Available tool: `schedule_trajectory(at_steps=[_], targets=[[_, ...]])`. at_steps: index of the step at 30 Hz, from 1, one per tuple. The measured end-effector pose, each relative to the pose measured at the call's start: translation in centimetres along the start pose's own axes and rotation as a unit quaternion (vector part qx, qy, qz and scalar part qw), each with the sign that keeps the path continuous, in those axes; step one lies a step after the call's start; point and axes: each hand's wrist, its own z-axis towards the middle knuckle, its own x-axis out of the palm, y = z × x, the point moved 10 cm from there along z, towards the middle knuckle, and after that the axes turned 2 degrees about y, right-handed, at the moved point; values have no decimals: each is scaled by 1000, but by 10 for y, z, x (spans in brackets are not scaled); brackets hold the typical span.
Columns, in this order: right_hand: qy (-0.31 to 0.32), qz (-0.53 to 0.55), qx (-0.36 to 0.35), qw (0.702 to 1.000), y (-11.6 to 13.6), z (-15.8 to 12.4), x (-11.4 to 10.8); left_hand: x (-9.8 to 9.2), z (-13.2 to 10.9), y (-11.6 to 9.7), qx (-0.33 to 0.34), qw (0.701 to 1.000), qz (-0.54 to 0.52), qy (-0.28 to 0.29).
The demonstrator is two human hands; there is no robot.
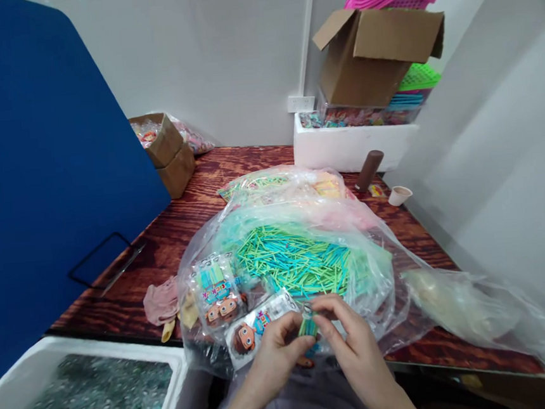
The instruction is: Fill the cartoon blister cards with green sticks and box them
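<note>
My left hand (pixel 274 352) and my right hand (pixel 350 338) meet at the near table edge, both closed on a small bundle of green and blue sticks (pixel 308 323). Under my left hand lies a clear cartoon-printed packet (pixel 252 330), which its fingers touch. A second filled packet (pixel 216 291) lies just to the left. Behind my hands a large clear plastic bag (pixel 378 265) holds a heap of loose green and blue sticks (pixel 296 259).
A white foam box (pixel 66 359) with small clear packets stands at the near left. A blue board (pixel 34 155) leans at the left. Cardboard boxes (pixel 167 151), a white foam tray (pixel 353 148), a brown cylinder (pixel 369 169), a small cup (pixel 399 194) and another plastic bag (pixel 457 306) sit around the wooden table (pixel 192 211).
</note>
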Motion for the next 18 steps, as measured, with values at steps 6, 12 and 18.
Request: schedule_trajectory(at_steps=[6, 12, 18], targets=[[60, -25, -4, 998, 9, 6, 18, -15, -2, -6, 22, 998, 46, -37], [66, 161, 53, 983, -7, 5, 24, -53, -8, -15, 29, 996, 15, -86], [-2, 63, 70, 995, -81, 43, -20, -175, -16, -59, 117, 933, 9, -340]])
